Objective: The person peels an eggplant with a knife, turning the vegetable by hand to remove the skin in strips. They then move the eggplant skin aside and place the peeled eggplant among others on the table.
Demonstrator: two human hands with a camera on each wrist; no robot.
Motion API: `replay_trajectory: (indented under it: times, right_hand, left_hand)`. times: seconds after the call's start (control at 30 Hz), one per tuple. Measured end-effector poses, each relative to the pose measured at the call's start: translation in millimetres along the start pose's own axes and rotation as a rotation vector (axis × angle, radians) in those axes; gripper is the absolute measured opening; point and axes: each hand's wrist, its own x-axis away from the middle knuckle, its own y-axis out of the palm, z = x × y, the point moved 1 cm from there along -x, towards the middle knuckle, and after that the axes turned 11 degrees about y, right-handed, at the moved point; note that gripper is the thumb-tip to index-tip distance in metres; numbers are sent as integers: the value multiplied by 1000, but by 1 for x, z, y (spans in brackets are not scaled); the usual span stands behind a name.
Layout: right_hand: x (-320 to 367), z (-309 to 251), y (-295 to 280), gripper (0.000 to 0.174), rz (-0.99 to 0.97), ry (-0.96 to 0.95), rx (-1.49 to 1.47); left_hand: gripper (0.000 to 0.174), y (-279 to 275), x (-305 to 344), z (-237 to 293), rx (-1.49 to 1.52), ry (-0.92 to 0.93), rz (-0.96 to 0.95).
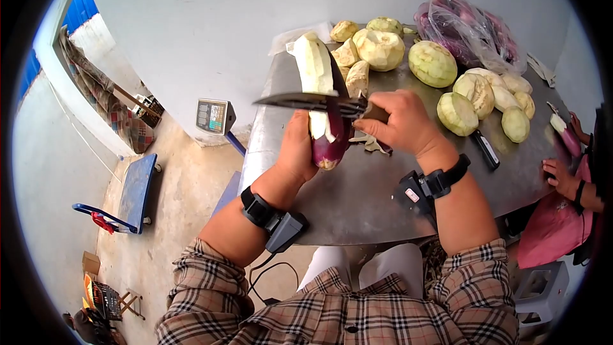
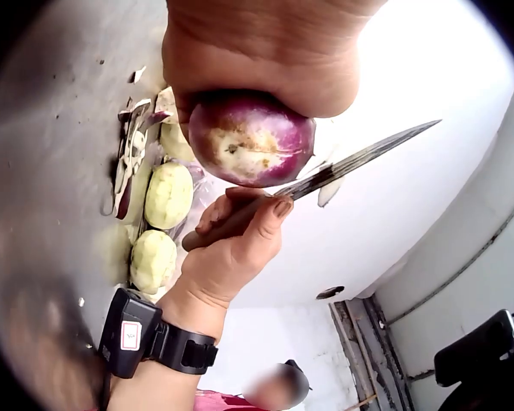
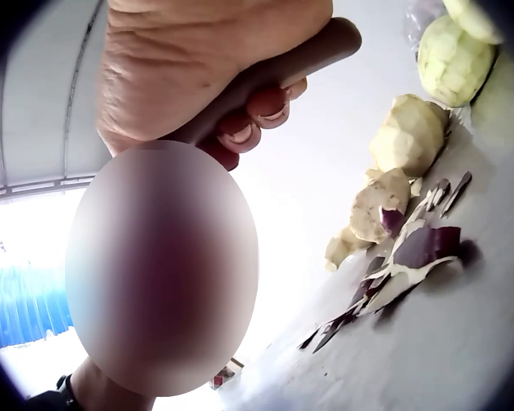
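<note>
Now: one half-peeled eggplant (image 1: 317,70) upright over the worktop (image 1: 357,198), left hand (image 1: 295,153) fingers wrapped round it. One knife (image 1: 300,100) clenched in right hand (image 1: 399,124), blade across the eggplant. About twelve peeled eggplants (image 1: 433,62) far right.

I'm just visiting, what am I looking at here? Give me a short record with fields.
Left hand: grips a half-peeled eggplant, purple end toward the person
Right hand: holds a knife, blade across the eggplant
Surface: metal table
Nearby: peeled eggplants, purple peelings, bag of unpeeled ones
</note>
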Motion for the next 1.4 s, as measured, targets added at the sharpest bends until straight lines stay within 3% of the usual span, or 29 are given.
replay_trajectory:
  times: [0.07,0.17,0.33,0.57,0.67,0.8,0.87,0.9,1.2,1.3,1.4]
  right_hand:
    - [1,-4,4,43,-61,-19,24]
    - [1,-11,9,43,-108,-5,63]
    - [1,-11,7,43,-48,14,123]
    - [1,-4,6,43,25,31,75]
    - [-1,11,-2,42,61,174,-28]
    - [-1,5,-2,41,66,62,-13]
    - [1,-3,-1,41,-22,17,-7]
    - [2,-7,0,42,-68,-7,-4]
    - [1,-2,5,45,-35,26,33]
    - [1,1,3,46,5,35,-13]
    - [1,2,3,46,45,11,33]
  left_hand:
    - [56,-6,-5,-5,42,-6,92]
    - [59,2,-3,1,16,35,53]
    - [53,0,-5,-2,-1,95,116]
    - [57,5,0,1,83,-13,78]
    - [59,6,2,2,60,-9,30]
    - [59,6,1,2,24,-4,-8]
    - [57,-3,-2,-1,-3,-4,-51]
    - [55,9,1,4,16,14,48]
    - [43,-3,-4,-1,-26,-24,49]
    - [57,-4,-1,-5,45,-65,70]
    - [60,3,2,-3,68,-90,133]
